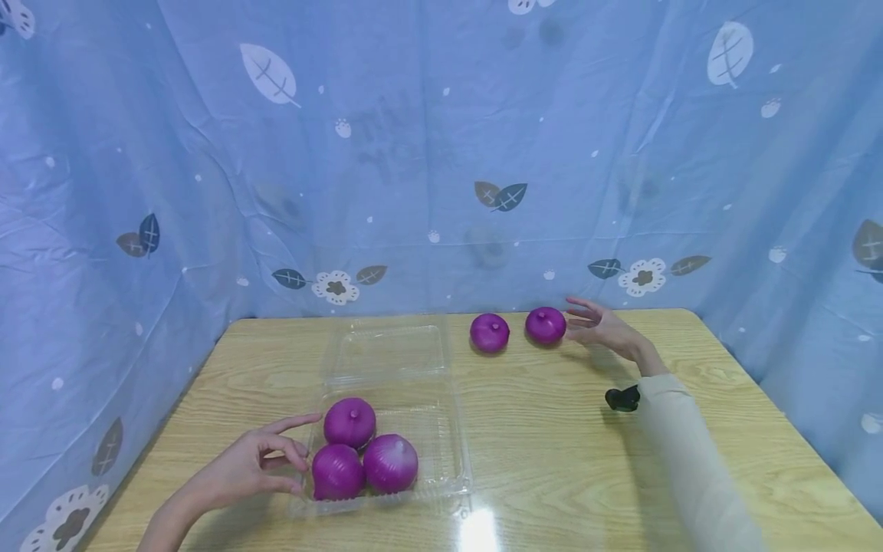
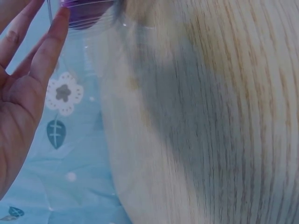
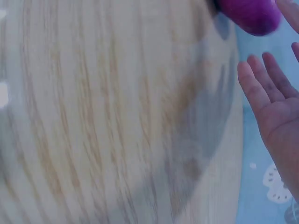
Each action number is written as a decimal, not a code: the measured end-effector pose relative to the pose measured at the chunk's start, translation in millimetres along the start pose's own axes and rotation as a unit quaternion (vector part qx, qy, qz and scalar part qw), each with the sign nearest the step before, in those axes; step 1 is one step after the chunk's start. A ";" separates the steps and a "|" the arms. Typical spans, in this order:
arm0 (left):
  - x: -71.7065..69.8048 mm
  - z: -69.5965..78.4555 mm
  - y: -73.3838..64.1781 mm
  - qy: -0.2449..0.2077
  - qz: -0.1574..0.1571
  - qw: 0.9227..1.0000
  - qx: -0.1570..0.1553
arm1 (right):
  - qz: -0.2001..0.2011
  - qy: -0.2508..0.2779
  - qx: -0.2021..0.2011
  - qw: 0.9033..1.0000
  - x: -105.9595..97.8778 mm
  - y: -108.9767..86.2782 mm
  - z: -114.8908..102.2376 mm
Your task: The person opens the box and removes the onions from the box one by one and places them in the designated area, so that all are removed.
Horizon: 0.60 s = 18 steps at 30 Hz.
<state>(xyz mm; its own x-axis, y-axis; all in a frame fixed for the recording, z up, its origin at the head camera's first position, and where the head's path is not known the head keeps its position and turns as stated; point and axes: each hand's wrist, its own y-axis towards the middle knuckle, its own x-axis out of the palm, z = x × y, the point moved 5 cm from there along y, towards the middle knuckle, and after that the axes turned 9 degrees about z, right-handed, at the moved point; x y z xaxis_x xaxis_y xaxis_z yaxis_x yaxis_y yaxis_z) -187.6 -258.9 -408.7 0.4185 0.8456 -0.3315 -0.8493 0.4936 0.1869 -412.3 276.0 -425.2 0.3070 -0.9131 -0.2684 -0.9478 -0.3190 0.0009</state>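
Note:
Three purple onions (image 1: 391,464) sit together in the left part of a clear plastic clamshell box (image 1: 441,445), whose lid (image 1: 393,349) lies folded back behind it. My left hand (image 1: 251,468) is at the box's left wall, fingers loosely spread; in the left wrist view a fingertip (image 2: 60,18) overlaps the clear wall. Toward the back of the table, my right hand (image 1: 603,330) reaches beside a fourth purple onion (image 1: 545,326), with its fingers extended and nothing in its palm in the right wrist view. Left of that stands another purple onion (image 1: 490,333).
The wood-grain table (image 1: 538,437) ends at a blue patterned curtain (image 1: 428,153) at the back and sides. A small black object (image 1: 622,399) shows beside the right sleeve (image 1: 690,452).

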 end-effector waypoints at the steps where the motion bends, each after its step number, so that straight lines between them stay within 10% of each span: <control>1: 0.1 0.1 0.3 0.001 0.000 1.000 -0.002 | 0.005 -0.005 -0.001 1.000 -2.3 -2.3 -1.6; 10: -0.4 2.0 0.8 0.002 -0.004 1.000 0.011 | 0.030 -0.066 -0.063 0.995 7.8 -22.3 -32.2; 18: -0.4 1.9 1.5 0.013 -0.005 1.000 0.016 | -0.011 -0.020 -0.110 0.994 54.8 -38.5 -56.2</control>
<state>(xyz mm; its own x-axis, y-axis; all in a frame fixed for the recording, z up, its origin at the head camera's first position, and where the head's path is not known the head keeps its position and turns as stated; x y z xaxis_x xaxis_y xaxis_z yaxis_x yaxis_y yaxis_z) -188.4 -258.1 -406.5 0.4185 0.8347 -0.3579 -0.8339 0.5093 0.2126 -354.1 224.0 -385.9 0.3194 -0.8960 -0.3085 -0.8978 -0.3903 0.2040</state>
